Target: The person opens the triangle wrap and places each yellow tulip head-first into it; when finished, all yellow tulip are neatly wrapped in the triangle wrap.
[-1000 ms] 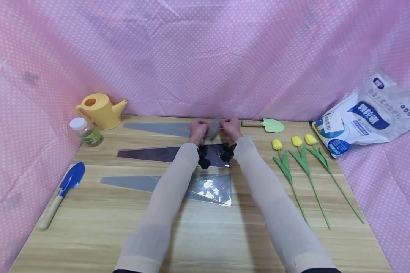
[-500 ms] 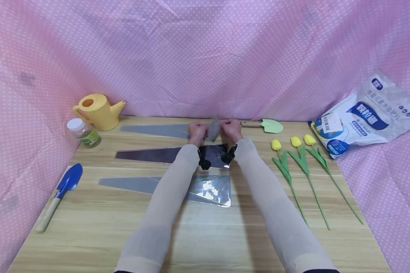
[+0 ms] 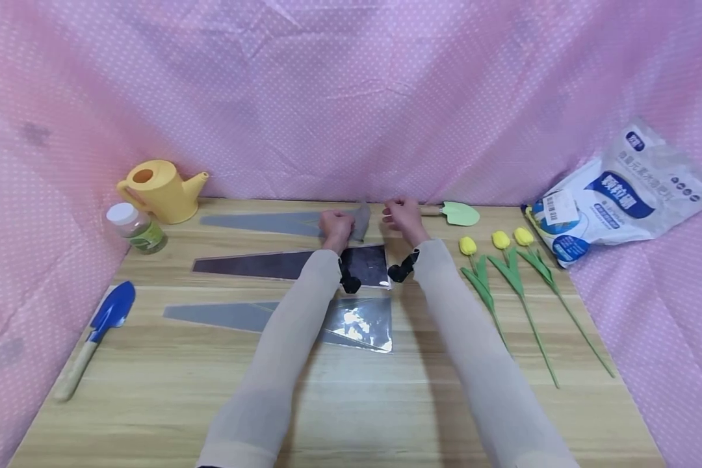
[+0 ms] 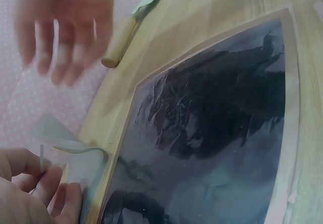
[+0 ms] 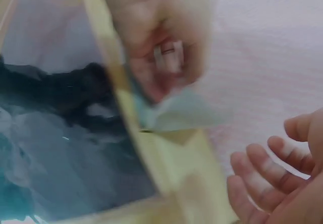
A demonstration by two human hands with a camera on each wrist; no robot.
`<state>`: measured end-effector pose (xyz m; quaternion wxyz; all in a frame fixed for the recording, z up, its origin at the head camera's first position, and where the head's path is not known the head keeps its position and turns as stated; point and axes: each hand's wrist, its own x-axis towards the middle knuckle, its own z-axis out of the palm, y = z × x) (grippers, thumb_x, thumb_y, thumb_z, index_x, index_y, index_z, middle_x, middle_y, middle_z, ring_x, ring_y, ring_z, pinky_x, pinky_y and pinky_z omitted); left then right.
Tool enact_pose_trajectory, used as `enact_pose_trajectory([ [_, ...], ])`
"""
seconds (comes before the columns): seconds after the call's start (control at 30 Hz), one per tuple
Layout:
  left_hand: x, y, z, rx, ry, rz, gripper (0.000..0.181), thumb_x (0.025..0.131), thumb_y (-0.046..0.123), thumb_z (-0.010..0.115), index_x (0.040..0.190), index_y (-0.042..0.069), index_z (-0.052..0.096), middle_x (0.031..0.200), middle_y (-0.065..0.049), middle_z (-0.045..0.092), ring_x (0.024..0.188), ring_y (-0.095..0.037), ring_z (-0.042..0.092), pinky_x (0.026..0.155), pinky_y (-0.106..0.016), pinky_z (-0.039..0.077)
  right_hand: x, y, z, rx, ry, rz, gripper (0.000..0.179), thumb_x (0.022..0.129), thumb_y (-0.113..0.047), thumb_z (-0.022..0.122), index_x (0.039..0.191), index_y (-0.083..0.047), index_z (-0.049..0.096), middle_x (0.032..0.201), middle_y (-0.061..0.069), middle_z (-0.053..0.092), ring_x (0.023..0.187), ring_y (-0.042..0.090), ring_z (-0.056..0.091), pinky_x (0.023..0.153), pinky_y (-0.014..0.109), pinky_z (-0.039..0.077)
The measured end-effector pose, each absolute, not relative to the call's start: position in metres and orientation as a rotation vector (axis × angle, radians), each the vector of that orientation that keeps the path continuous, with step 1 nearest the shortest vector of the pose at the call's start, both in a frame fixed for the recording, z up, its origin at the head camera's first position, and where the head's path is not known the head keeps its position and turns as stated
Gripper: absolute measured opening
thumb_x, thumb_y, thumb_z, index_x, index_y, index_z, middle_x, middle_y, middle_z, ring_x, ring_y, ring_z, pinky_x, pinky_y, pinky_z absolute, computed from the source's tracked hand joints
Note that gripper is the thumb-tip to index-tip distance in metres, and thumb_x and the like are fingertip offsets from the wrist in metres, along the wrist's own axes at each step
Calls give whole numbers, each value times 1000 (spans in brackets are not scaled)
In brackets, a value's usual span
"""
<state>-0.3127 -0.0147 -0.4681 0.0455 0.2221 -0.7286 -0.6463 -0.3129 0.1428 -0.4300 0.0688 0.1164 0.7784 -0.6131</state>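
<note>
At the back of the table lies a grey tapered plastic flower sleeve point(image 3: 257, 223). My left hand point(image 3: 337, 226) pinches it near its wide end, which stands up and folds over beside the fingers; the left wrist view shows that bent flap point(image 4: 83, 166) close by. To the right, my right hand point(image 3: 405, 218) hovers apart from the sleeve, fingers spread and loosely bent around nothing. A dark sleeve point(image 3: 257, 265) lies flat below both wrists. Nearer still is another grey sleeve point(image 3: 222, 314), partly covered by the left forearm.
A yellow watering can point(image 3: 162, 192), a lidded jar point(image 3: 137, 227) and a blue trowel point(image 3: 114, 305) line the left side. Behind the right hand lies a green trowel point(image 3: 459, 213). Three yellow tulips point(image 3: 510, 276) and a fertiliser bag point(image 3: 614, 195) are on the right. Pink cloth point(image 3: 327, 97) hangs behind.
My right hand has let go of the sleeve's edge and moved right, its fingers opening. The left hand keeps its hold. The head view has shifted slightly, so everything appears a little further left.
</note>
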Motion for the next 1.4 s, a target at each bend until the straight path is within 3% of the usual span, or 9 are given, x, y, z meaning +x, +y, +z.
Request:
enact_pose_trajectory([
  [0.13,-312,-16,-469,689,-2277,-1885,12,76,-4,64,72,2,73,52,8,53,52,-12,50,50,-23,41,-304,158,-410,331,2374,-1863,31,100,-23,53,121,-1,60,113,18,67,74,8,66,79,34,60],
  [0.27,-311,-17,-470,711,-2324,-1840,11,79,0,66,81,0,77,58,6,57,53,-13,52,50,-24,42,-293,177,-390,309,2411,-1905,23,99,-21,55,112,-3,62,96,7,70,69,5,67,63,21,56],
  [0.53,-304,-17,-470,732,-2346,-1776,9,80,3,69,82,1,77,66,0,63,60,-15,54,54,-27,41,-255,218,-354,250,2485,-1958,21,101,-22,54,113,-6,59,82,-14,65,73,2,68,65,19,56],
  [0.9,-301,-14,-471,674,-2313,-1771,9,78,1,68,81,-2,76,62,2,60,64,-17,56,58,-23,42,-188,275,-341,209,2601,-1913,15,100,-27,58,109,-15,60,83,-19,68,74,-1,69,64,17,55],
  [1.1,-298,-12,-471,662,-2340,-1753,11,80,3,68,84,-2,77,73,-9,70,77,-26,65,68,-27,49,-160,301,-353,297,2658,-1804,6,101,-28,58,106,-26,59,82,-27,66,73,-6,67,63,15,55],
  [1.27,-295,-9,-467,663,-2342,-1740,13,80,1,67,86,-2,78,88,-19,75,86,-31,68,79,-36,54,-138,316,-368,311,2737,-1681,29,100,-28,58,122,-8,60,84,-30,62,73,-8,65,64,16,54],
  [1.4,-295,-7,-465,653,-2333,-1738,12,79,0,67,85,-3,77,84,-17,73,86,-31,68,77,-34,53,-119,325,-381,294,2784,-1579,44,102,-27,56,132,4,54,90,-21,63,76,-8,65,65,19,56],
])
